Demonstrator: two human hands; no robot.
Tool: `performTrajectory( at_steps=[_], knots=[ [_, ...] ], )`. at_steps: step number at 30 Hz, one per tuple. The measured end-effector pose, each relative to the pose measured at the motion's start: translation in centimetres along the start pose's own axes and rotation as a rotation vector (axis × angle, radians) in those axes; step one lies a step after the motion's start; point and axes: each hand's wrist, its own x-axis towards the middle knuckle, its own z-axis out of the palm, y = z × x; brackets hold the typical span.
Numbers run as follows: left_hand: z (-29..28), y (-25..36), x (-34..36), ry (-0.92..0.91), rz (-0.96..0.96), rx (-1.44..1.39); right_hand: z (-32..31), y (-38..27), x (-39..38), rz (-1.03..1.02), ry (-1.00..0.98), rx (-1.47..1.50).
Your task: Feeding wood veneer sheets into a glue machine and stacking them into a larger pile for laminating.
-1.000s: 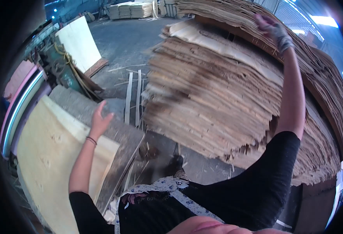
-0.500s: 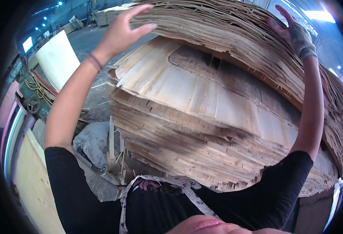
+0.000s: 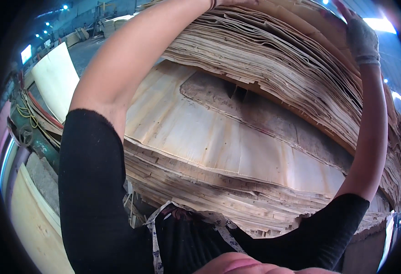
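A tall upper stack of thin wood veneer sheets (image 3: pixel 273 59) with wavy, ragged edges stands in front of me. My left hand (image 3: pixel 239 2) reaches over its top at the upper edge of the view; most of this hand is cut off, so its fingers cannot be read. My right hand (image 3: pixel 364 41), in a pale fingerless glove, is raised by the right end of the same stack. A finger stretches upward there, and I see nothing held. Below lies a second stack of veneer (image 3: pixel 209 132), its pale top sheet partly under a dark, stained strip (image 3: pixel 255 102).
At the left stand a pale curved sheet (image 3: pixel 57 80), a yellow hose or cord (image 3: pixel 27 114) and a light board (image 3: pixel 34 219) leaning near me. Wood scraps lie by the lower stack's left end. More stacks (image 3: pixel 116 25) stand far back in the hall.
My left arm has swung up and to the right, carrying the hand over the upper stack. My right hand has risen slightly. The view has shifted a little.
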Motion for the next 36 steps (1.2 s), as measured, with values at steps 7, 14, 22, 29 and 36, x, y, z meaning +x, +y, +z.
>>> performTrajectory(
  at_steps=[7,14,22,29,36],
  knots=[
    [-0.1,0.5,1.7,0.008,0.111,0.324,0.4,-3.9,-3.7,-0.049,0.053,0.196],
    [0.4,1.2,2.3,0.001,0.003,0.35,-0.4,-8.9,-1.3,0.099,0.094,0.032],
    [1.7,0.3,2.5,-0.264,-0.078,0.307,0.8,-8.4,1.9,0.227,-0.428,0.031],
    [2.1,1.9,-2.6,-0.404,-0.1,0.234,0.2,-11.8,-0.5,0.183,-0.556,-0.078],
    [-4.8,5.2,-4.9,-0.441,0.163,0.339,-5.7,-12.7,-4.4,0.166,-0.521,-0.033]
  ],
)
